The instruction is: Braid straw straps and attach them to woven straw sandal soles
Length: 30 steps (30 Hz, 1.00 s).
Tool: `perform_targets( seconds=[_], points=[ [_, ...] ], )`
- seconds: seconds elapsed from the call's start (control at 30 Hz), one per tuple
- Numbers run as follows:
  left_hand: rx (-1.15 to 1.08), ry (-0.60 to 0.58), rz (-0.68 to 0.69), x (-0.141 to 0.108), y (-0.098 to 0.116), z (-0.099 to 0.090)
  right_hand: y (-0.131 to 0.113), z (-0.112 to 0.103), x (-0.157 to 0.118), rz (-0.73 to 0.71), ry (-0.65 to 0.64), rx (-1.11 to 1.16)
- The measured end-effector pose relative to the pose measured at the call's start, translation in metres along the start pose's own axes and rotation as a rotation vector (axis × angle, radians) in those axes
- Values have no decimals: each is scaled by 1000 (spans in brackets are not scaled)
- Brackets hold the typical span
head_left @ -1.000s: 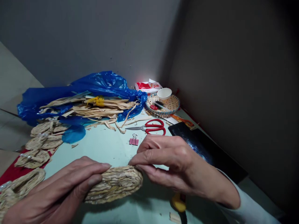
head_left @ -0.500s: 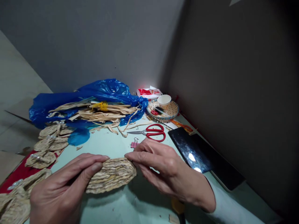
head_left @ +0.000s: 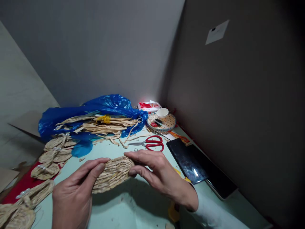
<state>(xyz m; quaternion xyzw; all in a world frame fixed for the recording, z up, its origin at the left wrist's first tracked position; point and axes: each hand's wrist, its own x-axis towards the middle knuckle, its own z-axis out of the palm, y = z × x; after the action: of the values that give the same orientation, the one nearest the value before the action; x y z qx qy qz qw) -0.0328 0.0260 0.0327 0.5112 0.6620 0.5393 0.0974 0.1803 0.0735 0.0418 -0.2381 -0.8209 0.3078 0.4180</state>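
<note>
A flat oval piece of coiled woven straw [head_left: 113, 174] is held up above the pale green table. My left hand [head_left: 79, 184] pinches its left end between thumb and fingers. At its right end my right hand [head_left: 158, 173] grips the rounded edge, the fingers on top and the thumb at the side. Just beyond the piece, red-handled scissors [head_left: 154, 143] lie with their blades pointing left. A small clip [head_left: 135, 149] behind my right fingers is mostly hidden.
Straw strips [head_left: 107, 125] lie on a blue plastic bag [head_left: 111, 103] at the back. Woven straw slippers [head_left: 45, 170] line the left side. A round basket [head_left: 170, 122] holds a white bowl [head_left: 162, 112]. Dark tablets [head_left: 188, 160] lie right; a yellow tool [head_left: 173, 211] is near the front.
The view has shifted, so the table items sit lower. My right thumb now shows at the straw piece's right edge, and the piece tilts up more to the right.
</note>
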Motion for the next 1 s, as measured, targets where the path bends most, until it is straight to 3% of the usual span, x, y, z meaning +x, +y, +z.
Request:
perform_targets(
  seconds=[0.13, 0.33, 0.4, 0.57, 0.8, 1.0],
  points=[
    [-58, -123, 11, 0, 4, 5, -3, -14, 3, -15, -30, -7],
    [-87, -503, 167, 5, 27, 15, -7, -28, 3, -90, -247, -157],
    [-72, -574, 183, 4, 34, 18, -7, -31, 1, -110, -281, -200],
    [-95, -492, 155, 1, 38, 20, -6, -40, 1, -164, -243, -107],
    [-33, -332, 130, -4, 26, 20, -15, -36, 2, -26, -19, -101],
    [-63, -139, 18, -21, 44, 25, -14, -20, -2, -180, 202, -284]
  ],
)
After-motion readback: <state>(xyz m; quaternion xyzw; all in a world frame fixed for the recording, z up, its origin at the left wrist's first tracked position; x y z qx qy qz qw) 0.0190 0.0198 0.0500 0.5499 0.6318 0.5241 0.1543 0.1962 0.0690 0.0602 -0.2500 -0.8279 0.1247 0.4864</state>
